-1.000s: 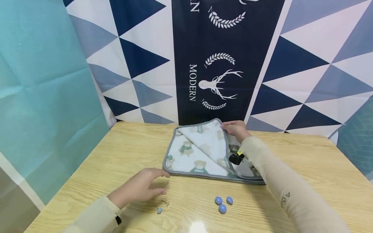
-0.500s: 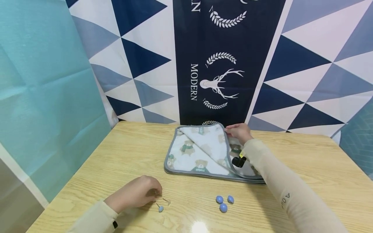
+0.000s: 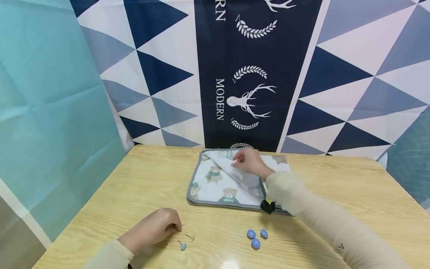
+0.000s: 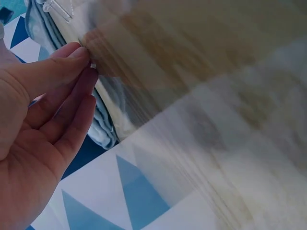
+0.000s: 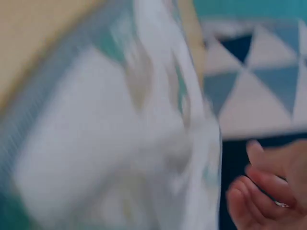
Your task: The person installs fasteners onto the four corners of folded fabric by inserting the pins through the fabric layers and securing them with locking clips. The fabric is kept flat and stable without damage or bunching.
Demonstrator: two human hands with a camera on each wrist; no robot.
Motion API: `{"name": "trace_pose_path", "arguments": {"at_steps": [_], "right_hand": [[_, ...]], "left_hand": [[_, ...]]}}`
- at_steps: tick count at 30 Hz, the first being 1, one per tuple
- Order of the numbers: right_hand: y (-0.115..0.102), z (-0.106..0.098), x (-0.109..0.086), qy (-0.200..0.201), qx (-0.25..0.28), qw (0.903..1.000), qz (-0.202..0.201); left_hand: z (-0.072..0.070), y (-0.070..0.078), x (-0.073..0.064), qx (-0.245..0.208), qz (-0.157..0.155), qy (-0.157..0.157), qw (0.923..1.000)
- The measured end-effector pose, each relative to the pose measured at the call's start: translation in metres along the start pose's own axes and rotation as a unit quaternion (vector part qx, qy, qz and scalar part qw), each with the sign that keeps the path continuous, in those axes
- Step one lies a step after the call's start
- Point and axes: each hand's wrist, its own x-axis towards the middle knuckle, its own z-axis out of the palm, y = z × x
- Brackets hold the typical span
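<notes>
My left hand is low over the table, thumb and fingertips pinching a small thin pin mostly hidden by them. In the left wrist view the fingertips meet at the pinch. Beside this hand lie a pin with a light blue head and a clear pin. My right hand, slightly blurred, hovers over a folded bear-print blanket with grey edging, its fingers loosely curled. In the right wrist view, a gap separates those fingers from the blanket.
Several small blue caps lie in front of the blanket on the wooden table. A patterned cloth hangs behind the table, and a turquoise cloth stands at the left.
My left hand has gone from open to pinching the pin. The right hand has let go of the blanket's folded flap and moved left over it; the flap now lies flatter.
</notes>
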Motion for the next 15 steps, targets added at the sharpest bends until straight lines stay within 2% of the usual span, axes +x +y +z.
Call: {"name": "trace_pose_path", "arguments": {"at_steps": [2, 4, 7, 9, 11, 13, 15], "right_hand": [[-0.02, 0.011, -0.007, -0.063, -0.028, 0.995, -0.073], [-0.038, 0.023, -0.017, -0.119, -0.043, 0.982, -0.14], [-0.059, 0.04, -0.031, -0.181, -0.073, 0.9599, -0.201], [-0.068, 0.049, -0.038, -0.211, -0.099, 0.9465, -0.223], [-0.073, 0.055, -0.042, -0.228, -0.122, 0.9374, -0.233], [-0.075, 0.058, -0.043, -0.233, -0.136, 0.933, -0.238], [-0.075, 0.058, -0.041, -0.231, -0.137, 0.9328, -0.24]], "left_hand": [[-0.001, -0.001, 0.0, 0.002, 0.002, -0.001, 1.0], [-0.002, -0.002, 0.0, 0.005, 0.003, -0.001, 1.0], [-0.004, -0.002, 0.0, 0.0, -0.003, 0.001, 1.0], [-0.005, 0.0, 0.001, -0.006, -0.005, 0.003, 1.0], [-0.006, 0.001, 0.002, -0.012, -0.007, 0.004, 0.9999], [-0.005, 0.002, 0.003, -0.017, -0.002, 0.008, 0.9998], [-0.005, 0.004, 0.004, -0.014, 0.002, 0.016, 0.9998]]}}
